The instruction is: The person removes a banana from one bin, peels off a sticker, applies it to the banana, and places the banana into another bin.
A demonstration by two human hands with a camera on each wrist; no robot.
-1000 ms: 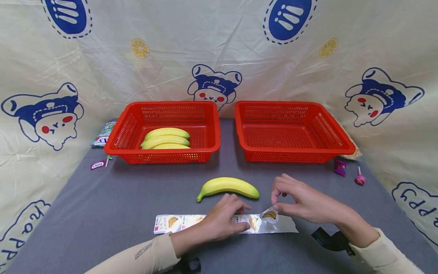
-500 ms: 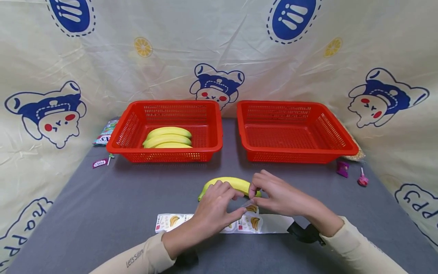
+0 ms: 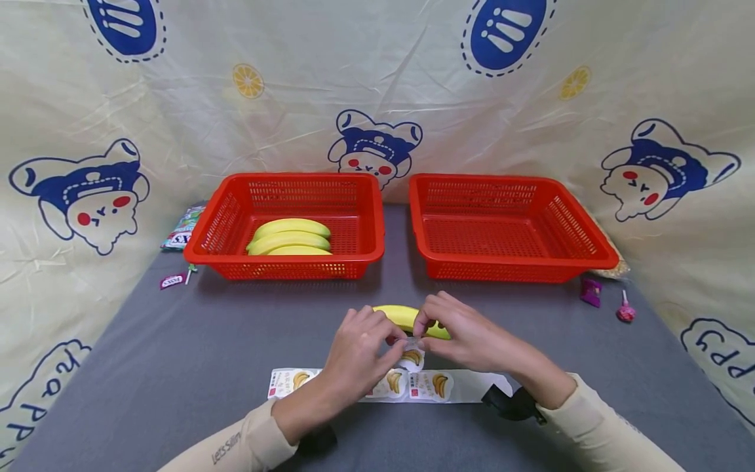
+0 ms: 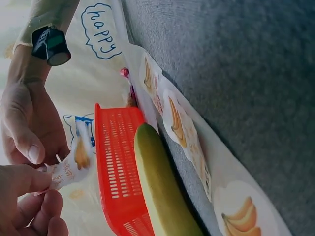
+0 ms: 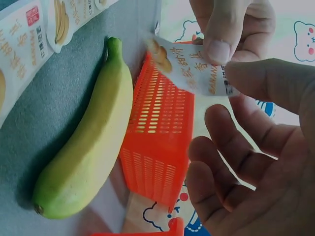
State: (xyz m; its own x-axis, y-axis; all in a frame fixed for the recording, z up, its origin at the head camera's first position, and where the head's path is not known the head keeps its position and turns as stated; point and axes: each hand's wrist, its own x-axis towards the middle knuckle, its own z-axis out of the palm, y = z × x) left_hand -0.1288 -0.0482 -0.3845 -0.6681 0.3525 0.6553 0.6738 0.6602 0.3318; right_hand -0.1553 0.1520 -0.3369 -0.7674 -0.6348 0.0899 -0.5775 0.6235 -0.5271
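Note:
Both hands meet over the front of the table at a peeled banana sticker point(image 3: 411, 358). In the right wrist view the sticker point(image 5: 189, 69) is see-through at the edges, with orange writing and a printed bunch. My left hand point(image 3: 361, 351) pinches its upper edge between thumb and finger. My right hand point(image 3: 466, 333) pinches the same edge at the corner, its other fingers loosely bent. Just behind the hands lies a single yellow banana point(image 5: 91, 142) with green tips, partly covered by them in the head view. The sticker strip point(image 3: 430, 385) lies flat below, partly under my left forearm.
A red basket point(image 3: 283, 267) holding several bananas point(image 3: 289, 239) stands back left. Another red basket point(image 3: 513, 267) stands back right. Wrapped sweets point(image 3: 591, 291) and a lollipop point(image 3: 626, 308) lie at the right; a snack bag point(image 3: 184, 228) and sweet point(image 3: 172, 281) at the left.
My right hand has peeled the sticker off the strip and carried it left and up. My left hand has lifted from the strip and now pinches the sticker too.

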